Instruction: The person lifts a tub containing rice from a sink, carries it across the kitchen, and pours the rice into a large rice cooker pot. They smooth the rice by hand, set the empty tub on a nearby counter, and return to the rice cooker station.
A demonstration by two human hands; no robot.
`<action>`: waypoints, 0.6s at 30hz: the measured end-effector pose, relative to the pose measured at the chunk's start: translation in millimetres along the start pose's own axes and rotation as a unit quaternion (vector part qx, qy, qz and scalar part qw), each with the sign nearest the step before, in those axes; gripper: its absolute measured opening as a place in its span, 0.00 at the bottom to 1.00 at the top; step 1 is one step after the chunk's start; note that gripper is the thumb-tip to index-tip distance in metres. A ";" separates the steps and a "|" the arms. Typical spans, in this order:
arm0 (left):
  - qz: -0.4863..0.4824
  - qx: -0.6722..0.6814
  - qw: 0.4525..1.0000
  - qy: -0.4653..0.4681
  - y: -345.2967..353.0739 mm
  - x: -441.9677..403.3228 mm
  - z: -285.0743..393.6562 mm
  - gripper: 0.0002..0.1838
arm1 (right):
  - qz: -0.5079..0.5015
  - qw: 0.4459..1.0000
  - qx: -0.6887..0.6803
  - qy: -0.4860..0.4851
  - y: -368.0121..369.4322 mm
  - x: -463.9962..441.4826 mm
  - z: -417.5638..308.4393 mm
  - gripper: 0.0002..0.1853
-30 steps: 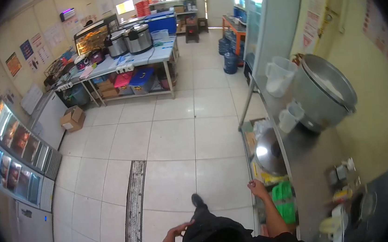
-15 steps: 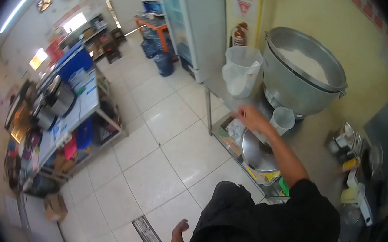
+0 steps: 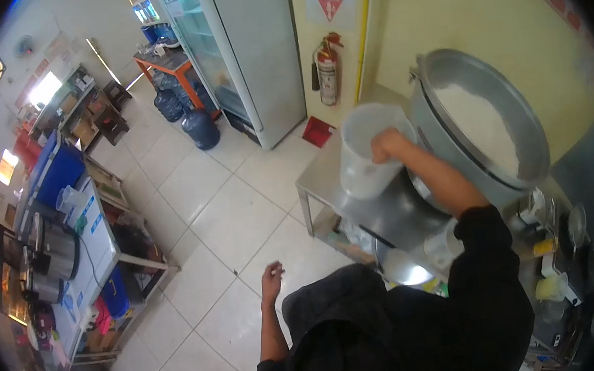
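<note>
My right hand (image 3: 390, 146) is closed on a large translucent plastic pitcher (image 3: 366, 172) at its near side, by the rim and handle; the exact finger grip is partly hidden. The pitcher is upright over the steel counter, beside a big metal pot (image 3: 443, 146) holding white grainy contents (image 3: 477, 125). Below my right forearm stands a smaller translucent jug (image 3: 440, 247), partly covered by my sleeve. A shiny steel bowl (image 3: 399, 265) lies lower, near the counter's front edge. My left hand (image 3: 271, 282) hangs over the floor, fingers loosely bent and apart, holding nothing visible.
The steel counter (image 3: 325, 176) runs along the right wall, with small kitchen items (image 3: 546, 247) farther along. A tall glass-door fridge (image 3: 256, 60) and a fire extinguisher (image 3: 328, 75) are ahead. Across the tiled floor (image 3: 205, 266), a table (image 3: 105, 236) bears metal pots (image 3: 56, 248).
My right hand has moved from above the bowl and small jug forward to the large pitcher and closed on it. My left hand has risen slightly. The view has turned right.
</note>
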State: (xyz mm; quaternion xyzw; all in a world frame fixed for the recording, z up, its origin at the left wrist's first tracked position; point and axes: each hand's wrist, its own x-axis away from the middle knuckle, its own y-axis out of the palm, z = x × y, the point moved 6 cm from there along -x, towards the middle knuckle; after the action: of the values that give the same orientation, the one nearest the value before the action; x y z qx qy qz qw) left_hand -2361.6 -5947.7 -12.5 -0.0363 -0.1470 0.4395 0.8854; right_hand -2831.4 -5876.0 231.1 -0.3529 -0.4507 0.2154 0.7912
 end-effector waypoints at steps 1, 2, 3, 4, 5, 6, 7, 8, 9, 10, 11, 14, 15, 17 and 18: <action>-0.019 0.001 0.999 -0.032 -1.6 -7.9 -22.9 0.16 | 0.003 1.000 0.002 -0.005 14.6 -15.5 0.0 0.27; -0.032 0.002 0.997 -0.066 -7.3 -11.0 -56.5 0.16 | 0.038 0.996 0.034 -0.068 20.4 -24.8 -3.9 0.21; -0.058 -0.072 0.991 -0.093 -11.1 -20.7 -127.0 0.16 | 0.010 0.998 0.040 -0.045 25.4 -26.6 -8.7 0.20; -0.082 -0.145 0.978 -0.122 -19.9 -26.4 -184.8 0.17 | -0.025 0.998 0.024 -0.045 16.3 -16.5 -16.2 0.20; -0.074 -0.138 0.980 -0.121 -30.3 -15.4 -191.2 0.17 | -0.006 0.999 0.020 -0.045 22.0 -31.4 -12.4 0.21; -0.068 -0.129 0.982 -0.122 -38.0 -5.6 -188.6 0.18 | 0.048 0.998 0.017 -0.033 17.2 -27.9 -12.2 0.20; -0.058 -0.122 0.983 -0.126 -50.3 -10.8 -183.1 0.18 | 0.066 0.997 0.005 -0.026 18.3 -33.3 -10.1 0.18; 0.029 0.031 0.982 -0.182 -72.7 -12.2 -183.5 0.18 | 0.080 0.997 -0.011 -0.019 15.7 -37.7 -15.0 0.16; 0.114 0.181 0.949 -0.230 -94.1 -12.2 -188.7 0.17 | 0.074 0.997 0.007 -0.032 -3.5 -25.9 -26.8 0.15; 0.116 0.184 0.948 -0.232 -109.6 -17.2 -196.6 0.17 | 0.069 0.996 0.026 -0.043 -25.1 -12.7 -36.2 0.14; 0.071 0.122 0.958 -0.250 -124.6 -24.2 -204.4 0.16 | 0.070 0.996 0.030 -0.043 -28.9 -18.5 -40.1 0.14; -0.110 -0.183 0.977 0.008 -166.5 -59.8 -218.7 0.15 | -0.015 1.000 -0.004 0.006 -7.0 -48.3 -10.3 0.16; -0.134 -0.211 0.968 0.001 -181.8 -72.3 -233.7 0.16 | 0.059 0.997 0.025 -0.045 -0.2 -58.7 -4.8 0.17; -0.164 -0.207 0.961 -0.085 -208.6 -88.5 -246.8 0.17 | 0.066 0.990 -0.120 0.034 -9.2 -33.2 4.2 0.21; -0.167 -0.181 0.956 -0.161 -225.1 -98.7 -240.5 0.17 | 0.006 0.942 -0.291 0.168 -70.4 14.2 -11.4 0.25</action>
State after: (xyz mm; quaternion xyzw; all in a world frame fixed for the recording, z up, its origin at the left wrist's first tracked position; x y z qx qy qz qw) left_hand -2174.8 -6147.6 -221.0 -0.0997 -0.3688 0.2517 0.8892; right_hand -2812.8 -5917.1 288.1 -0.6016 -0.3522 0.0166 0.7167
